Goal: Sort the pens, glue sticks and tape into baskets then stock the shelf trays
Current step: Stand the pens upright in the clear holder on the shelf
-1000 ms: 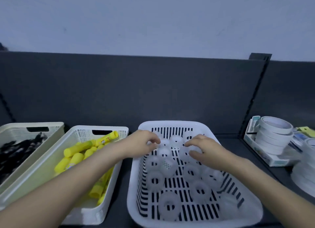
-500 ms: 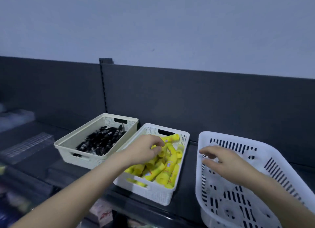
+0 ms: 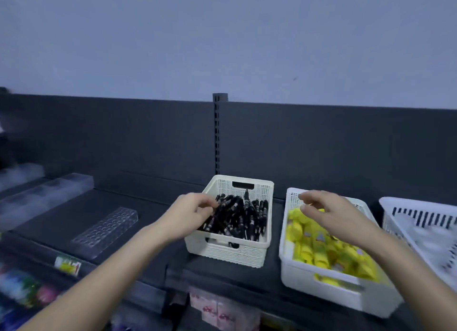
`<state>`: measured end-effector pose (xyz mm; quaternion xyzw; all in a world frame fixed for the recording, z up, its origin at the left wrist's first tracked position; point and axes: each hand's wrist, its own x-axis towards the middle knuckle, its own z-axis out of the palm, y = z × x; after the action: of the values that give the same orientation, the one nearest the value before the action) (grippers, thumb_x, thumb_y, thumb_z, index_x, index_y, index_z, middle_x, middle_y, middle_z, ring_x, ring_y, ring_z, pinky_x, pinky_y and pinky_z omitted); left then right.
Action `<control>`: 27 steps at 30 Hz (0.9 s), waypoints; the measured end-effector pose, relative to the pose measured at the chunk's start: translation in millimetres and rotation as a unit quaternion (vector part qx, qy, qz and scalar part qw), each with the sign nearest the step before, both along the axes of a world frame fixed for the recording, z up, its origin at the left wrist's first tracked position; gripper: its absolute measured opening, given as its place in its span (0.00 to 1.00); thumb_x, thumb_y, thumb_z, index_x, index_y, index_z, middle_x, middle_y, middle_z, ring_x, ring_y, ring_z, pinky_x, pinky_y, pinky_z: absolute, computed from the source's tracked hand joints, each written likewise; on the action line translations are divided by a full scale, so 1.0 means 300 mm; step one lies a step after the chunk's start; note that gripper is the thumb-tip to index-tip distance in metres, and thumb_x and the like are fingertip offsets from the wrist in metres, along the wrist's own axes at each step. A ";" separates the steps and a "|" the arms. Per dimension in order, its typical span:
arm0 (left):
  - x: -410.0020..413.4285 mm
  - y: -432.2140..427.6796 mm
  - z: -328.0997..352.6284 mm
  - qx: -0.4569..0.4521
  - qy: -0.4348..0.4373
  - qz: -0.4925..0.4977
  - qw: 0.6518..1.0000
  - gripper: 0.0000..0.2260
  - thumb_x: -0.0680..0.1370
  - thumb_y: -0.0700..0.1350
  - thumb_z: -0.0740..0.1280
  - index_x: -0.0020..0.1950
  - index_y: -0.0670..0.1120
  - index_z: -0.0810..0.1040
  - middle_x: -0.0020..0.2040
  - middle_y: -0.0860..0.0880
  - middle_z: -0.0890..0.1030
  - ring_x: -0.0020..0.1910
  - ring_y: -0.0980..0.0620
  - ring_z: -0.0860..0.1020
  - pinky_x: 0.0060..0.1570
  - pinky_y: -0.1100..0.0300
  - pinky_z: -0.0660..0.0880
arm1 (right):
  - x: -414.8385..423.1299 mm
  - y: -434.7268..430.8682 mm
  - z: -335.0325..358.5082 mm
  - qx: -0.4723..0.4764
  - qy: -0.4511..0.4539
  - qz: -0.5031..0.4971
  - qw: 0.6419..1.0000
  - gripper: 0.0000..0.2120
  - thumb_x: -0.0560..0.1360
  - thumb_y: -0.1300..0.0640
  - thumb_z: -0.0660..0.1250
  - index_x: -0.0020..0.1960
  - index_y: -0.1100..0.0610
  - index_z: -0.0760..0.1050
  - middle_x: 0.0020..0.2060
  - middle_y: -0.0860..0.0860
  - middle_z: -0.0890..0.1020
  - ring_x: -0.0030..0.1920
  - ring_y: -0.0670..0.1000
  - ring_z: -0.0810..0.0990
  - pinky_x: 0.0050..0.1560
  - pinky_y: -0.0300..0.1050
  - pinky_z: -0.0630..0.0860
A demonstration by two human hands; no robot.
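Left hand (image 3: 195,212) is curled into the pens (image 3: 237,214) at the left rim of the cream basket (image 3: 230,252), and I can't tell if it has any pinched. Right hand (image 3: 329,214) hovers loose-fingered and empty over the glue sticks (image 3: 321,249) in the white basket (image 3: 321,286). Risk as I see it: a sloppy fistful snags neighbouring pens and spills them off the shelf (image 3: 74,214) front, or drags the basket. The clear holed tray (image 3: 106,229) sits well left with only the basket wall in the way, and the slotted basket (image 3: 420,222) is far right.

Black pens (image 3: 237,217), pale bands, in cream basket (image 3: 230,255) with fine mesh perforation. Just right of cream basket, white basket (image 3: 333,293), small-hole lattice near rim; glue sticks (image 3: 321,249) inside bright yellow. Farther right, slotted basket (image 3: 395,204): white, dark slot stripes. Left of cream basket, clear tray (image 3: 106,228): grid of round holes. Dark grey shelf (image 3: 74,214) beneath.
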<state>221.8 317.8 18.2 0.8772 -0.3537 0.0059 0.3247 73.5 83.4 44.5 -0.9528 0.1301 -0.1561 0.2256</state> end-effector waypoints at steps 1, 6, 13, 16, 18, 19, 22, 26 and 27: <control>0.047 0.040 0.005 -0.002 -0.001 0.005 1.000 0.11 0.78 0.39 0.61 0.55 0.46 0.80 0.50 0.54 0.81 0.49 0.57 0.77 0.47 0.67 0.68 | 0.035 0.042 0.000 0.000 0.001 -0.015 1.000 0.14 0.78 0.58 0.61 0.61 0.62 0.74 0.57 0.56 0.79 0.57 0.53 0.76 0.59 0.45 0.69; 0.198 0.102 0.007 0.003 0.011 0.014 1.000 0.12 0.78 0.38 0.59 0.54 0.43 0.81 0.52 0.47 0.82 0.52 0.50 0.79 0.51 0.61 0.71 | 0.175 0.185 -0.043 0.011 0.067 -0.075 0.995 0.15 0.77 0.56 0.61 0.58 0.65 0.74 0.51 0.59 0.80 0.52 0.56 0.77 0.48 0.45 0.69; 0.331 0.029 -0.053 0.057 0.037 -0.004 0.998 0.14 0.78 0.39 0.59 0.61 0.37 0.75 0.57 0.41 0.79 0.58 0.44 0.76 0.56 0.56 0.71 | 0.305 0.192 -0.121 0.000 0.144 -0.138 0.980 0.15 0.77 0.54 0.60 0.60 0.61 0.72 0.56 0.58 0.78 0.57 0.56 0.75 0.45 0.42 0.66; 0.383 -0.015 -0.076 0.093 0.064 -0.014 0.994 0.14 0.78 0.42 0.60 0.61 0.38 0.72 0.57 0.42 0.78 0.57 0.44 0.76 0.51 0.58 0.71 | 0.359 0.163 -0.141 -0.018 0.169 -0.162 0.972 0.15 0.78 0.55 0.59 0.61 0.62 0.70 0.59 0.58 0.77 0.61 0.57 0.74 0.53 0.43 0.69; 0.410 -0.046 -0.090 0.122 0.087 -0.025 0.988 0.12 0.77 0.44 0.61 0.58 0.39 0.73 0.56 0.43 0.79 0.55 0.45 0.76 0.47 0.60 0.69 | 0.390 0.141 -0.152 -0.026 0.183 -0.175 0.967 0.13 0.78 0.56 0.59 0.60 0.62 0.69 0.60 0.59 0.77 0.62 0.57 0.74 0.53 0.42 0.69; 0.425 -0.061 -0.100 0.131 0.103 -0.030 0.985 0.12 0.77 0.45 0.62 0.57 0.40 0.74 0.56 0.44 0.79 0.54 0.46 0.77 0.47 0.60 0.71 | 0.403 0.129 -0.160 -0.029 0.190 -0.178 0.965 0.12 0.78 0.57 0.58 0.58 0.62 0.69 0.60 0.59 0.76 0.62 0.57 0.74 0.53 0.42 0.69; 0.452 -0.098 -0.114 0.144 0.139 -0.041 0.979 0.05 0.77 0.42 0.63 0.51 0.43 0.73 0.51 0.47 0.77 0.49 0.50 0.76 0.47 0.61 0.73 | 0.438 0.108 -0.171 -0.025 0.219 -0.180 0.959 0.09 0.76 0.61 0.58 0.56 0.61 0.69 0.60 0.59 0.77 0.61 0.57 0.74 0.52 0.41 0.70; 0.475 -0.101 -0.106 0.140 0.127 -0.045 0.981 0.10 0.76 0.39 0.61 0.37 0.48 0.65 0.45 0.49 0.72 0.45 0.51 0.72 0.40 0.62 0.70 | 0.470 0.108 -0.162 -0.037 0.216 -0.201 0.955 0.10 0.73 0.65 0.57 0.53 0.60 0.71 0.57 0.58 0.78 0.60 0.58 0.75 0.48 0.42 0.70; 0.491 -0.093 -0.107 0.135 0.129 -0.044 0.981 0.10 0.76 0.39 0.61 0.36 0.48 0.65 0.43 0.50 0.71 0.44 0.51 0.72 0.38 0.62 0.70 | 0.477 0.113 -0.161 -0.041 0.210 -0.203 0.955 0.10 0.73 0.65 0.57 0.51 0.60 0.72 0.54 0.58 0.79 0.59 0.58 0.75 0.46 0.42 0.69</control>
<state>369.1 290.0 -13.8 0.8901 -0.3446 -0.1690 0.2459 216.6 117.3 -3.7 -0.9258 0.3591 -0.0005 0.1178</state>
